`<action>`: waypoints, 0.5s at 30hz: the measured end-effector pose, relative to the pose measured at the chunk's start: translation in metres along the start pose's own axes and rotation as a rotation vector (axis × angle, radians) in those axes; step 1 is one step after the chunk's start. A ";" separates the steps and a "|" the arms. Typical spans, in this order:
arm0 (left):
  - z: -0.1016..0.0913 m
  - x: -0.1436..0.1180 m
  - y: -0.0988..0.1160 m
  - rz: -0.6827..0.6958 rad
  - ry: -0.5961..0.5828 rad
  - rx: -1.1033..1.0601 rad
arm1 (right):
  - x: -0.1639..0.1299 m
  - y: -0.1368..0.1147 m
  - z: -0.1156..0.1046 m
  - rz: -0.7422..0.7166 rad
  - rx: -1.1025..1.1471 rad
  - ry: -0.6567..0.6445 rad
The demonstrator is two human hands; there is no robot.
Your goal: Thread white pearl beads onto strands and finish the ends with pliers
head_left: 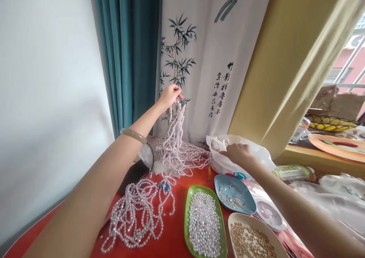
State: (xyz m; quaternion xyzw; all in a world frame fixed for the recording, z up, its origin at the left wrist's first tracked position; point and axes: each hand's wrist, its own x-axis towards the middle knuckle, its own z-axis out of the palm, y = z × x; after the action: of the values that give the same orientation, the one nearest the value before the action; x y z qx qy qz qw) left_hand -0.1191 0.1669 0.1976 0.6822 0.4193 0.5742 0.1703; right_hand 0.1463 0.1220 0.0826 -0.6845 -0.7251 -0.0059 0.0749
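Observation:
My left hand (169, 95) is raised near the curtain, fingers closed on the top of a bunch of pearl strands (174, 136) that hang down to a heap on the red table (176, 235). A pale green bangle (134, 135) rings that wrist. My right hand (238, 153) grips the rim of a white plastic bag (256, 155) lying at the back of the table. A second pile of pearl strands (137, 216) lies on the table below my left forearm.
A green tray of loose pearls (203, 222), a blue dish with small gold parts (235, 193), a cream dish of gold beads (251, 241) and a small white dish (269, 214) sit in front. A bottle (292, 171) lies at right. A windowsill holds a plate (338, 146).

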 end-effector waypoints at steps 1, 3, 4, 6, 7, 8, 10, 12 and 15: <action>-0.003 0.001 0.007 0.009 -0.018 -0.014 | 0.000 -0.006 -0.004 -0.003 -0.049 0.023; -0.008 0.003 0.020 0.039 -0.035 -0.031 | 0.001 -0.025 -0.016 -0.066 -0.039 0.020; -0.009 0.004 0.026 0.050 -0.035 -0.043 | 0.003 -0.037 -0.022 -0.120 0.026 0.000; -0.011 0.007 0.039 0.058 -0.026 -0.072 | 0.008 -0.062 -0.032 -0.238 0.274 -0.059; -0.011 0.009 0.045 0.057 -0.024 -0.085 | 0.010 -0.074 -0.035 -0.274 0.383 -0.067; -0.012 0.010 0.051 0.053 -0.024 -0.093 | 0.011 -0.084 -0.038 -0.291 0.445 -0.051; -0.014 0.011 0.062 0.044 -0.033 -0.094 | 0.010 -0.100 -0.042 -0.275 0.372 0.040; -0.017 0.009 0.070 0.031 -0.042 -0.081 | 0.003 -0.107 -0.045 -0.240 0.144 0.171; -0.019 0.003 0.076 -0.014 -0.072 -0.070 | -0.010 -0.110 -0.052 -0.208 -0.055 0.373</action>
State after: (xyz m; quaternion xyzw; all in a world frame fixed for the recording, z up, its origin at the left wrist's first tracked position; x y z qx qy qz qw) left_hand -0.1080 0.1198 0.2587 0.6933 0.3974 0.5622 0.2130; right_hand 0.0424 0.0997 0.1438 -0.5949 -0.7649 -0.1598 0.1882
